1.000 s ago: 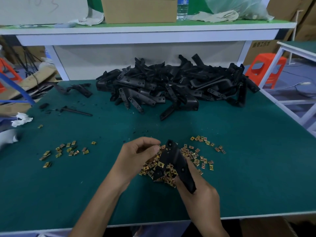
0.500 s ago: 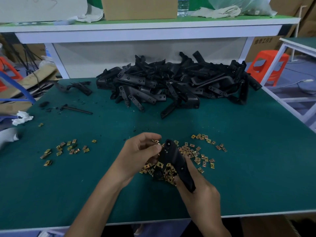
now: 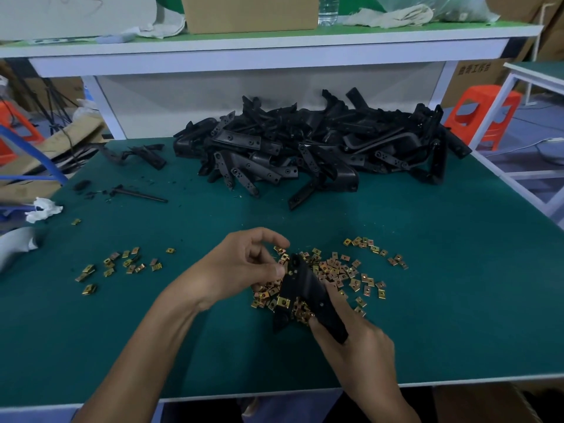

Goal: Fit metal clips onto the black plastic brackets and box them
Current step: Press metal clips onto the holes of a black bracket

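Your right hand (image 3: 357,346) still grips the bracket (image 3: 308,288) by its lower end, while your left hand (image 3: 244,264) has raised its curled fingers, thumb pressing the top end, perhaps seating a clip hidden beneath it.

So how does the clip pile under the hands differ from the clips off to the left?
The middle clips are many and heaped thick; the left clips are few and thinly scattered. The middle clips lie partly under the bracket held by the right hand; the left clips lie apart, with nothing over them. Both are small gold-coloured clips on the green mat.
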Demonstrator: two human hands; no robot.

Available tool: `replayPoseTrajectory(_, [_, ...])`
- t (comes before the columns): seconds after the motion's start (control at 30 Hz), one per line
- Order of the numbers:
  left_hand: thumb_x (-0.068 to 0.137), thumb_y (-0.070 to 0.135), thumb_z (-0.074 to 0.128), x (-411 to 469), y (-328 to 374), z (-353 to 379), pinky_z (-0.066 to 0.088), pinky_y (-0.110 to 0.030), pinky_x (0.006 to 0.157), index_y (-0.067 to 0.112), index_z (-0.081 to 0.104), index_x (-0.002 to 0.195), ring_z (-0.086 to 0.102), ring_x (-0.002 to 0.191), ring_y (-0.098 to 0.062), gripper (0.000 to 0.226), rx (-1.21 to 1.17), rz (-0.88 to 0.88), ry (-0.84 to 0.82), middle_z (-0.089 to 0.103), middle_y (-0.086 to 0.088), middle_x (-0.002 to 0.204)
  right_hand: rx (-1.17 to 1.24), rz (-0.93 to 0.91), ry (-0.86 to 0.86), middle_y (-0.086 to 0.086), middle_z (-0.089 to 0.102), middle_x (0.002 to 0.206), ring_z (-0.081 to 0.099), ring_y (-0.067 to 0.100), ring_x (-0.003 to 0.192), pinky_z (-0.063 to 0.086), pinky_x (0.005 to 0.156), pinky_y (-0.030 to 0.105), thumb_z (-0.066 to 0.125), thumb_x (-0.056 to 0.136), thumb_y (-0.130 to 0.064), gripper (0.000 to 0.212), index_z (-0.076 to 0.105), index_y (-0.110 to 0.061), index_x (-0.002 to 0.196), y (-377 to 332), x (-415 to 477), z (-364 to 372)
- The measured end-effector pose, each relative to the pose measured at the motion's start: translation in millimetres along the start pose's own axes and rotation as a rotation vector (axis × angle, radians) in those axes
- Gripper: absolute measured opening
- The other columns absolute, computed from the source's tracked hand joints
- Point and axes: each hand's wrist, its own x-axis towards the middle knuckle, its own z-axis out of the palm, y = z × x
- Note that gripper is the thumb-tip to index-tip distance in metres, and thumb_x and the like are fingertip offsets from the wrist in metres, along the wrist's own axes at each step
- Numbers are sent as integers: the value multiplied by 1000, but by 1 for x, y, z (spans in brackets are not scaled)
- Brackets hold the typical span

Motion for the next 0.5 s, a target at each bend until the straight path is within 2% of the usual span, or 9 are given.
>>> replayPoseTrajectory(0.1, [87, 11, 78, 3, 6, -7, 49, -20, 56, 26, 65, 116, 60, 63, -7, 35, 93, -19, -70, 72, 0, 77, 13, -16, -14, -12, 72, 77, 69, 17, 65, 41, 47, 27, 71, 76, -51, 66, 53, -48, 140, 1, 1, -1])
replayPoseTrajectory(0.17, [87, 11, 78, 6, 9, -8, 48, -20, 55, 25, 64, 117, 61, 63, -6, 36, 111, -30, -90, 72, 0, 76, 8, -14, -23, -12, 73, 79, 70, 18, 68, 45, 47, 31, 65, 77, -55, 65, 51, -49, 140, 2, 1, 0])
replayPoseTrajectory(0.3, [88, 11, 76, 11, 9, -6, 48, -21, 56, 25, 65, 119, 57, 61, -7, 36, 97, -69, -163, 66, 2, 70, -25, -18, -55, -15, 73, 82, 70, 16, 67, 46, 47, 30, 64, 77, -55, 65, 53, -47, 141, 2, 0, -1])
replayPoseTrajectory(0.4, [89, 13, 76, 12, 9, -1, 47, -19, 57, 28, 65, 119, 54, 59, -8, 35, 98, -80, -184, 62, 6, 67, -41, -18, -109, -14, 72, 84, 69, 15, 69, 45, 50, 30, 62, 81, -58, 67, 45, -51, 145, 3, 0, -1])
replayPoseTrajectory(0.5, [88, 14, 76, 12, 9, -1, 46, -20, 57, 29, 65, 120, 54, 61, -9, 37, 101, -91, -174, 63, 5, 68, -38, -10, -140, -14, 73, 90, 70, 16, 74, 49, 53, 33, 68, 84, -56, 69, 40, -53, 147, 5, 0, 0])
